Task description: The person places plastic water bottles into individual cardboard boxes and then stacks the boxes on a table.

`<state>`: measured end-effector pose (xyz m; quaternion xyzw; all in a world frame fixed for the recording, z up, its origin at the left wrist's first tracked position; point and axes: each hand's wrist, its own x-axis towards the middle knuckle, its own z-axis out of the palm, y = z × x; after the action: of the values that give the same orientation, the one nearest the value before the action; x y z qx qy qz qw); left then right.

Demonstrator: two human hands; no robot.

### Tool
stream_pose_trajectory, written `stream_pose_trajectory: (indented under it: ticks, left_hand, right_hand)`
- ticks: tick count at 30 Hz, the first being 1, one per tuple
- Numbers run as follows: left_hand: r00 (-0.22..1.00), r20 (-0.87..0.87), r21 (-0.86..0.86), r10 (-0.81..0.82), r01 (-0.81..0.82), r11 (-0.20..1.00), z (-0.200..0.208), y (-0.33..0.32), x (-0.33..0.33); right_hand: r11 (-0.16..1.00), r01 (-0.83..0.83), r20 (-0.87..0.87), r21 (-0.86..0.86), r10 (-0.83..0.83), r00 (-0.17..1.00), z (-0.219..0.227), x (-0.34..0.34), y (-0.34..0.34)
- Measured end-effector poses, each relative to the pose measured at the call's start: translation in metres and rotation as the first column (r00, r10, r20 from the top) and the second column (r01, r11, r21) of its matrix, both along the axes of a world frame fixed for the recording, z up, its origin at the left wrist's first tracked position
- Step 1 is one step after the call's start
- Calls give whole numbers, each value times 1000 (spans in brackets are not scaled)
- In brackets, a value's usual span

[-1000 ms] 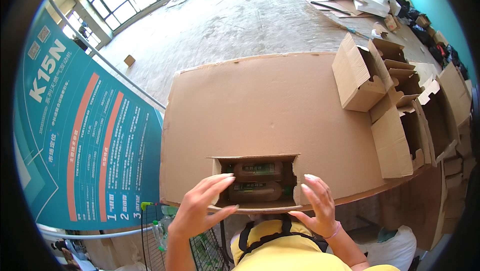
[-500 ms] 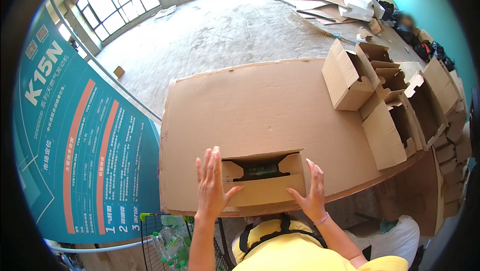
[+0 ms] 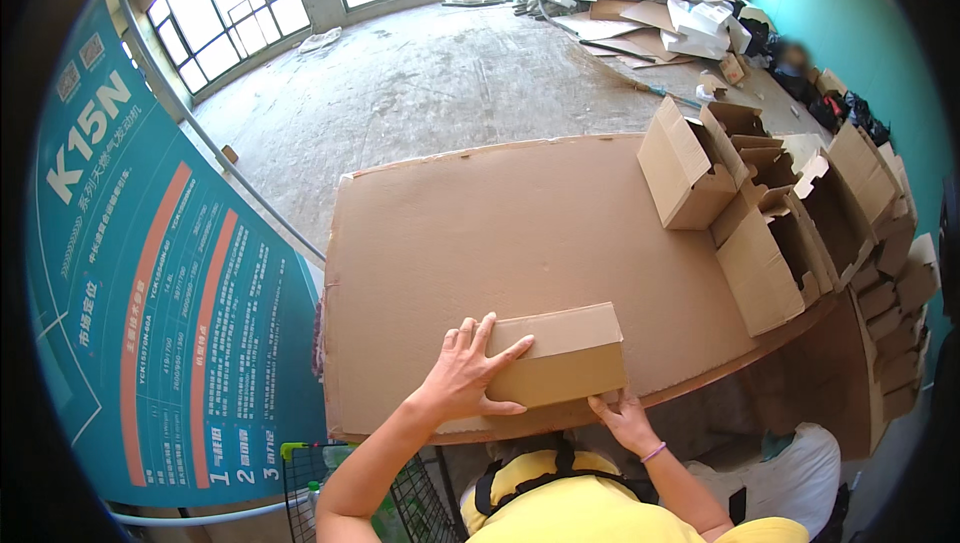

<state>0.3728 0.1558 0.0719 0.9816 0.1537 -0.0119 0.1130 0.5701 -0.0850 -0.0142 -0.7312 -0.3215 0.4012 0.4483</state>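
Observation:
A small brown cardboard box [image 3: 560, 368] sits at the near edge of the table, its top closed over. My left hand [image 3: 468, 373] clasps the left end of it, with thumb and forefinger against the box and the other fingers spread past the top corner. At the lower right corner, my right hand [image 3: 628, 425] grips the box with its thumb at the bottom front edge. Its other fingers are partly hidden by the box side. What lies inside the box cannot be seen now.
Several open cardboard boxes [image 3: 690, 168] stand at the table's right end. Under them spreads the cardboard-covered tabletop [image 3: 480, 233]. A teal printed banner [image 3: 170, 293] rises on the left, beside a wire basket [image 3: 415, 493] with plastic bottles. A white sack [image 3: 800, 473] lies lower right.
The box top, open before with a dark item showing inside, is now closed. Both hands, raised at its two ends earlier, have come onto the box; the right one moved down to the lower corner.

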Motion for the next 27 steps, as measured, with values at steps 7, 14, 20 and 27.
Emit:
stream_pose_trajectory:
  ticks: [7, 14, 20, 27]
  left_hand:
    - [966, 180, 45, 184, -195, 980, -1, -29, -26]
    - [841, 243, -10, 483, -496, 868, -16, -48, -58]
    - [628, 350, -31, 695, -733, 679, -38, -21, -31]
    - [539, 490, 26, 686, -795, 606, -45, 92, -51]
  right_hand:
    - [992, 36, -29, 121, -33, 999, -50, 3, 61]
    - [946, -196, -104, 259, 229, 968, -52, -25, 209]
    - [956, -109, -607, 274, 260, 751, -74, -48, 289]
    - [947, -189, -536, 260, 304, 787, -18, -101, 347]
